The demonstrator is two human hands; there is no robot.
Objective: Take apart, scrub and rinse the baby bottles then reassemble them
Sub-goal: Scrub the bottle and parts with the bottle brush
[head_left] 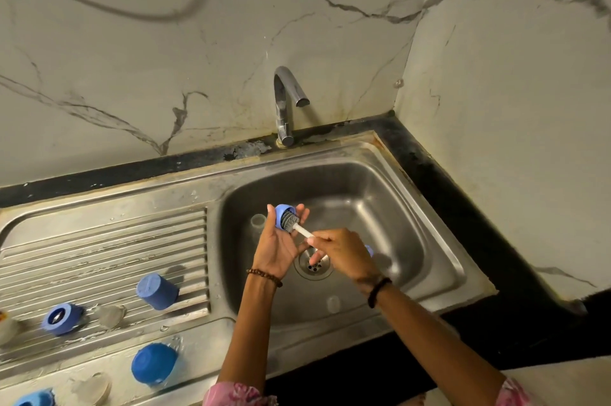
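over the sink (pixel 439 240), left fingers (pixel 302 212) cup a blue ring (pixel 283 214); right fingers (pixel 319 238) pinch the brush (pixel 292 222) inside it.

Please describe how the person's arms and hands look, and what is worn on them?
Both forearms are bare. The left hand has a brown beaded bracelet on its wrist; the right hand has a black band. Pink patterned sleeves show at the bottom edge.
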